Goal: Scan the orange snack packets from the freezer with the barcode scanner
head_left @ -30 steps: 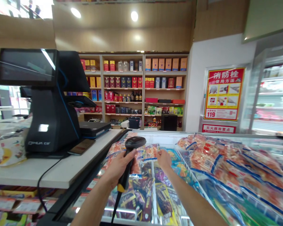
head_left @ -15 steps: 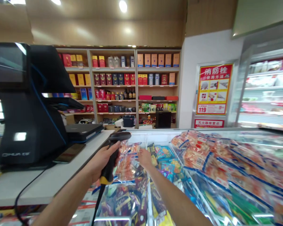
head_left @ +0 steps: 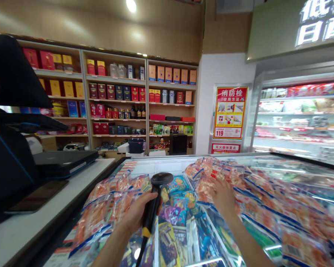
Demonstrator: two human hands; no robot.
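My left hand [head_left: 137, 213] is wrapped round the handle of a black and yellow barcode scanner [head_left: 155, 198], its head pointing up and away from me and its cable trailing down. To the right, my right hand [head_left: 224, 196] lies over a clear bag [head_left: 206, 189] of orange-pink food, with its fingers apart. More of these blue-edged bags [head_left: 258, 181] are piled around and beyond that hand. Beneath the scanner, blue snack packs [head_left: 180, 200] and a yellow and dark pack [head_left: 168, 241] lie in a wire-divided section of the freezer.
Another heap of clear bags [head_left: 96, 215] is at the freezer's left side. A white counter [head_left: 22, 237] runs along the left with a phone [head_left: 37, 196] and a black terminal [head_left: 8, 148]. Shelves of boxes [head_left: 115, 92] stand behind; a lit fridge [head_left: 300, 122] is at the right.
My view has turned right. My left hand has carried the scanner rightward over the snack packs. My right hand has moved from the middle section to the bags on the right.
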